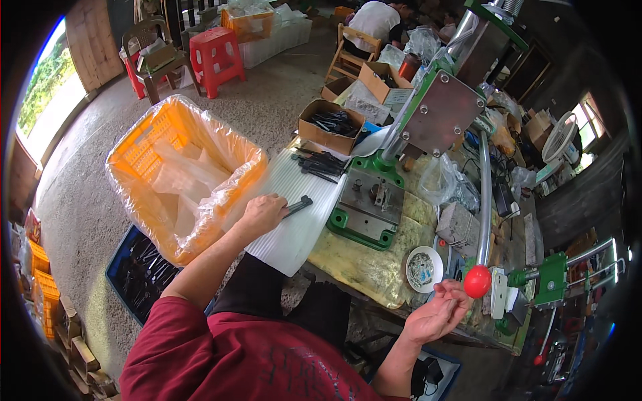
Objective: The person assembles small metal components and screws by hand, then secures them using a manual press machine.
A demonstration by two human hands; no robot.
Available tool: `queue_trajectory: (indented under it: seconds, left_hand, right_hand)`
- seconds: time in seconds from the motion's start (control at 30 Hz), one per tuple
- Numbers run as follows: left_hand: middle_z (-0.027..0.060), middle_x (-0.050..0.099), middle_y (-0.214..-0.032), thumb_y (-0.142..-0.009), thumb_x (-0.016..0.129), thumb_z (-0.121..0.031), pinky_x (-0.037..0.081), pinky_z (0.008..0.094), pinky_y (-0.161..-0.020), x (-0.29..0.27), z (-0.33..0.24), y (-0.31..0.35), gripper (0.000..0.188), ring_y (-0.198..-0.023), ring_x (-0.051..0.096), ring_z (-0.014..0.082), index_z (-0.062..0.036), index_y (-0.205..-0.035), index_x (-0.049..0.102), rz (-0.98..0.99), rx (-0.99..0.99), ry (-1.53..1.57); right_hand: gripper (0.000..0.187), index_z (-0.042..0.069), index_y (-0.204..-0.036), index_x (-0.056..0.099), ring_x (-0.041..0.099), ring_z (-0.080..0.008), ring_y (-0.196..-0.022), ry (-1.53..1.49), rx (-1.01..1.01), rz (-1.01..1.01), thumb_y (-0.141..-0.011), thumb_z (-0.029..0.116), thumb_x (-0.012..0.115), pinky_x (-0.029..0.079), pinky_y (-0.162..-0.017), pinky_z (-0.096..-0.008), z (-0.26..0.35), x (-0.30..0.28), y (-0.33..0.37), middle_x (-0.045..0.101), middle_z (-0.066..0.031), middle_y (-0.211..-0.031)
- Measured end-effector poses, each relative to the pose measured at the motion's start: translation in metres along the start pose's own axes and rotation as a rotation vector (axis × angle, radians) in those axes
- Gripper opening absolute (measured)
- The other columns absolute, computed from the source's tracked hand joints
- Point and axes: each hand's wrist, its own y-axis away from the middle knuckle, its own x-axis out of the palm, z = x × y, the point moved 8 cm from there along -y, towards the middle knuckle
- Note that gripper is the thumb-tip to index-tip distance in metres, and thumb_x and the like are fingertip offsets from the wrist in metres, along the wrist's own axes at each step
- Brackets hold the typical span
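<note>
My left hand is closed round one end of a slim black wrench-like piece, whose knobbed end points to the right. Under it a white foam sheet covers my lap and the table edge. More black pieces lie in a pile on the sheet's far end. My right hand, fingers loosely bent and apart, is just left of the red ball knob on the lever; I see nothing in it. The lever belongs to a green hand press with a steel base plate.
A plastic-lined orange crate stands left, above a blue bin of dark parts. A cardboard box holds black pieces. Near my right hand sits a white bowl of small metal parts. Another person sits at the back.
</note>
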Motion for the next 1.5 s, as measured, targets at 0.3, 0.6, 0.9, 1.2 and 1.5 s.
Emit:
queue_trajectory:
  seconds: [0.3,0.6,0.9,1.2,1.5]
  left_hand:
    - [0.0097,0.054,-0.083,-0.077,0.051,-0.018,0.042,0.0368,-0.069,-0.003,-0.015,-0.061,0.016,-0.081,0.054,0.0276,-0.0074,-0.087,0.056,-0.096,0.055,0.049]
    - [0.0116,0.047,-0.09,-0.073,0.048,-0.006,0.042,0.037,-0.072,0.029,-0.031,-0.108,0.017,-0.093,0.046,0.0282,-0.0077,-0.088,0.054,-0.071,0.081,0.038]
    - [0.008,0.048,-0.09,-0.076,0.05,-0.014,0.035,0.0339,-0.074,0.003,-0.026,-0.083,0.01,-0.093,0.045,0.0237,-0.0082,-0.084,0.052,-0.137,0.188,-0.046]
    - [0.0113,0.056,-0.073,-0.072,0.058,-0.007,0.044,0.0313,-0.062,-0.029,-0.103,0.003,0.013,-0.068,0.056,0.0249,-0.0008,-0.084,0.054,0.1,0.478,0.571]
    - [0.0066,0.058,-0.08,-0.071,0.062,-0.005,0.045,0.0259,-0.064,0.006,-0.129,0.045,0.023,-0.074,0.057,0.0141,-0.0009,-0.092,0.055,0.344,0.269,0.831]
  right_hand:
    - [0.011,0.002,-0.087,0.042,0.042,-0.0164,-0.075,0.02,0.175,0.15,-0.083,0.012,0.039,0.035,-0.067,-0.0278,-0.033,0.021,0.033,0.046,-0.0109,-0.083]
    - [0.01,0.0,-0.083,0.045,0.044,-0.0153,-0.075,0.111,0.285,0.201,-0.082,0.01,0.045,0.037,-0.07,-0.0263,-0.052,0.021,0.06,0.048,-0.0111,-0.081]
    - [0.008,-0.001,-0.084,0.045,0.044,-0.0132,-0.073,0.094,0.376,0.218,-0.082,0.007,0.043,0.036,-0.069,-0.0254,-0.063,0.025,0.07,0.049,-0.0098,-0.08]
    - [0.011,-0.001,-0.091,0.048,0.044,-0.0088,-0.073,0.296,0.346,0.503,-0.083,0.007,0.046,0.036,-0.068,-0.0206,-0.075,0.051,0.065,0.048,-0.0049,-0.083]
    - [0.009,-0.001,-0.083,0.052,0.052,-0.0178,-0.058,0.484,0.25,0.718,-0.08,0.007,0.052,0.042,-0.055,-0.027,-0.076,0.075,0.067,0.053,-0.0075,-0.065]
